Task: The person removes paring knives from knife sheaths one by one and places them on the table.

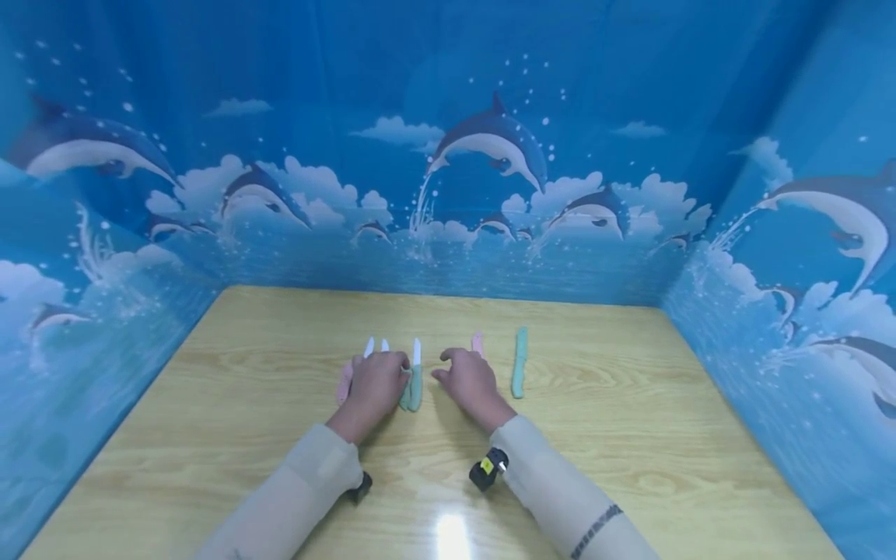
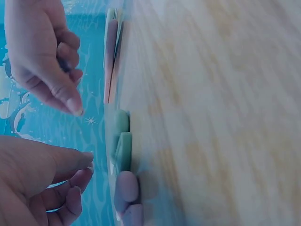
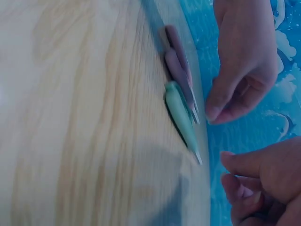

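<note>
My left hand (image 1: 376, 383) hovers over a group of small knives, its fingers loosely bent with nothing in them. Two green-handled knives (image 3: 181, 117) lie side by side on the table, white blades pointing away. To their left lie two pink-handled knives (image 2: 127, 187), partly covered by the left hand in the head view. My right hand (image 1: 473, 383) is raised a short way to the right, thumb and index finger apart, holding nothing. Just beyond it a slim pink piece (image 1: 477, 342) shows, mostly hidden by the hand. A long green piece (image 1: 519, 362) lies further right.
The wooden table (image 1: 630, 435) reaches back to a blue curtain (image 1: 448, 264) printed with dolphins, which also runs along both sides. A small black camera (image 1: 488, 468) is strapped at the right wrist. Light glares off the table's front part.
</note>
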The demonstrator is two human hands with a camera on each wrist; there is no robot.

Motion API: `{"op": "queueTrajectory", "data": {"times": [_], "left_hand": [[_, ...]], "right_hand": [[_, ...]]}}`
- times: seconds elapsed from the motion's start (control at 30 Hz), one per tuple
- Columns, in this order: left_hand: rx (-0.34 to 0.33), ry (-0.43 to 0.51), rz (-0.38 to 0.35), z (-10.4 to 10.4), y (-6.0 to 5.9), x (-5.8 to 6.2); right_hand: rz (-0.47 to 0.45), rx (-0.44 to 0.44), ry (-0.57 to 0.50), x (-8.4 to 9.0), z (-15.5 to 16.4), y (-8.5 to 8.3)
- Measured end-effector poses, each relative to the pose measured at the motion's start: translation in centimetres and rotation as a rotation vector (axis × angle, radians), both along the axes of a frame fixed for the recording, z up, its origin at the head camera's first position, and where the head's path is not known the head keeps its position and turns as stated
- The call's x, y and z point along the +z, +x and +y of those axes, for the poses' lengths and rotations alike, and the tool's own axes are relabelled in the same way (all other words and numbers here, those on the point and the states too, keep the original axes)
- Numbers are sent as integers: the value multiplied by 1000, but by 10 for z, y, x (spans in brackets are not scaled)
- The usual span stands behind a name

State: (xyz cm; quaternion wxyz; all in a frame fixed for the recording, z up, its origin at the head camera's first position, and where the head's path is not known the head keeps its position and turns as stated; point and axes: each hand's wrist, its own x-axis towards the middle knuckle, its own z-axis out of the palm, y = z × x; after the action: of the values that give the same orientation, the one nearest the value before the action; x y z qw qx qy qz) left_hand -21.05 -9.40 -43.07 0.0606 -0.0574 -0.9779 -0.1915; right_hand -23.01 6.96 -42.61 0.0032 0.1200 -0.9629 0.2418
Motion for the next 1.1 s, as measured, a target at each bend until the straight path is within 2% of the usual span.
{"op": "queueTrajectory", "data": {"times": [0.13,0.33,0.5,0.63,0.83,1.1], "left_hand": [[-10,1,-12,2,-2,1],[-44,-38,1,13,-9,4],[-58,-32,-56,27,-20,7],[-55,26,-118,40,-32,11],[-43,86,-159,54,-47,13],[-16,25,-173,68,-58,12]], "right_hand": [[-30,-22,22,1,13,0],[-20,-3,17,-2,26,1],[-20,-29,22,-4,37,0],[-10,-53,3,-4,47,-1],[-38,-97,-6,-5,55,-3],[-24,-110,-1,-7,57,-4]]}}
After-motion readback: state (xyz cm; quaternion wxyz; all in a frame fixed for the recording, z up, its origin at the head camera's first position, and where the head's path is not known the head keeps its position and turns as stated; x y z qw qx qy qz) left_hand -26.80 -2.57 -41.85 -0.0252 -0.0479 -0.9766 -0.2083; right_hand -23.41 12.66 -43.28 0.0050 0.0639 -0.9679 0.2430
